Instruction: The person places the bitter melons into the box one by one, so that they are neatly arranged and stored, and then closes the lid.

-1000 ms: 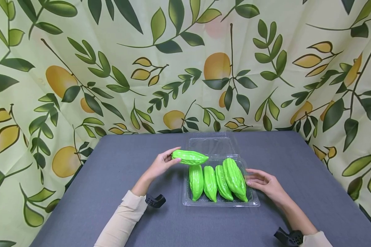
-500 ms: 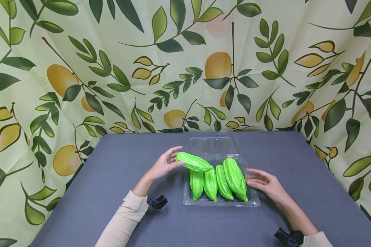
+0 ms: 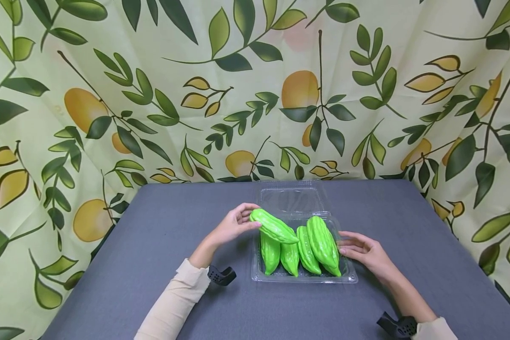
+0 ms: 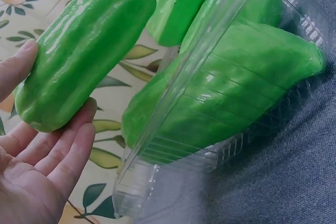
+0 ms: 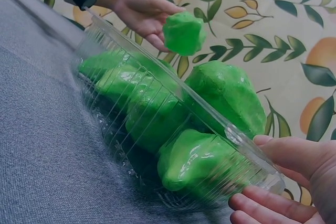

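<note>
My left hand (image 3: 233,225) holds a bright green, ridged bitter melon (image 3: 274,225) by its rear end, thumb on one side and fingers on the other. The melon is tilted, its pointed tip toward the front right, above a clear plastic clamshell container (image 3: 303,282). Inside the container lie several more bitter melons (image 3: 270,255), side by side; one at the right leans on top (image 3: 321,243). In the left wrist view the held melon (image 4: 89,45) is apart from the container wall. My right hand (image 3: 365,250) rests its thumb and fingers against the container's right side (image 5: 247,142).
The container's clear lid (image 3: 293,200) lies folded back behind it. Grey cloth covers the table (image 3: 174,212). A leaf-and-fruit patterned curtain (image 3: 255,118) hangs along the back and sides. A black wrist strap mount (image 3: 222,276) sits on the left wrist.
My left hand has moved right with the bitter melon, which has turned from nearly sideways to slanting forward over the melons in the container. The right hand stays at the container's side.
</note>
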A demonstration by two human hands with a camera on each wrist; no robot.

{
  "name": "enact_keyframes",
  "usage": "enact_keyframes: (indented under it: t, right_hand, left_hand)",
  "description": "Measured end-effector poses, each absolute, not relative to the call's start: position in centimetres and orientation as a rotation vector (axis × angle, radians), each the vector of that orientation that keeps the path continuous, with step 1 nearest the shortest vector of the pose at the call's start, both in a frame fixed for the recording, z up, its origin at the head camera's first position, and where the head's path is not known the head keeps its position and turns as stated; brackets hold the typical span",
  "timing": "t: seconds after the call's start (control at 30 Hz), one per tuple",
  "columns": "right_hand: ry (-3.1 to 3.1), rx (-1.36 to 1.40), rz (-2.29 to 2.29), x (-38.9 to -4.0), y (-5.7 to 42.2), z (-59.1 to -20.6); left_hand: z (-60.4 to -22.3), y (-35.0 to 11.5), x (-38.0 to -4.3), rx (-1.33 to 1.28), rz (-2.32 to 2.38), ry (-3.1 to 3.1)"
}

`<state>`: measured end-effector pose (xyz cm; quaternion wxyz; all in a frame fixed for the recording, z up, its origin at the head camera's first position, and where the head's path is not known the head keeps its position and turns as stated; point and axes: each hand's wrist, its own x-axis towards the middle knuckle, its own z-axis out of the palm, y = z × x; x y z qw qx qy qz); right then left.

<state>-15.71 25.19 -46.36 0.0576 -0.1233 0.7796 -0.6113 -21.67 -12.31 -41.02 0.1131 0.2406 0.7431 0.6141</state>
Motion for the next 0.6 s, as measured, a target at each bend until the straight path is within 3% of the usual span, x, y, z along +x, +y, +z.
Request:
enact_keyframes:
  t: [0.6]
  right_hand:
    - [2.374,-0.374,-1.844,-15.6,25.2,-46.3]
  left_hand:
    - [-39.9,-11.1,-22.6,0.711,1.688,2.214]
